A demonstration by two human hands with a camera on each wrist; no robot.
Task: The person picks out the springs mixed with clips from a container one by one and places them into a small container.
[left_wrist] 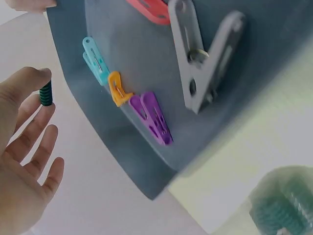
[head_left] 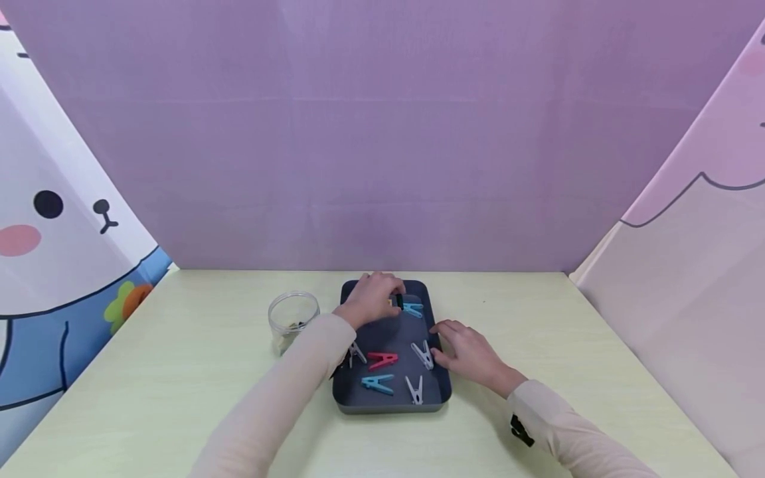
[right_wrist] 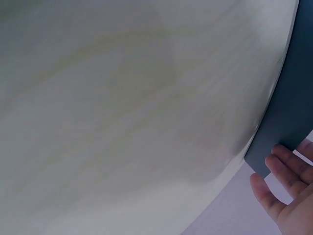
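Observation:
My left hand (head_left: pixel 372 297) is over the far end of a dark grey tray (head_left: pixel 388 335). Between thumb and fingertip it pinches a short dark green ridged cylinder (left_wrist: pixel 45 94), upright in the left wrist view. Below that hand lie a light blue clothespin (left_wrist: pixel 95 61), an orange one (left_wrist: pixel 117 89) and a purple one (left_wrist: pixel 150 117), along the tray's far end. At the tray's right side, my right hand (head_left: pixel 469 352) touches the outer wall, its fingers loosely bent.
Nearer in the tray are a red clothespin (head_left: pixel 382 360), a blue one (head_left: pixel 378 383) and several grey ones, such as the grey clothespin (head_left: pixel 416 390). Left of the tray stands a clear jar (head_left: pixel 275 325) with green ridged pieces inside. A purple backdrop (head_left: pixel 370 166) rises behind the table (head_left: pixel 179 372).

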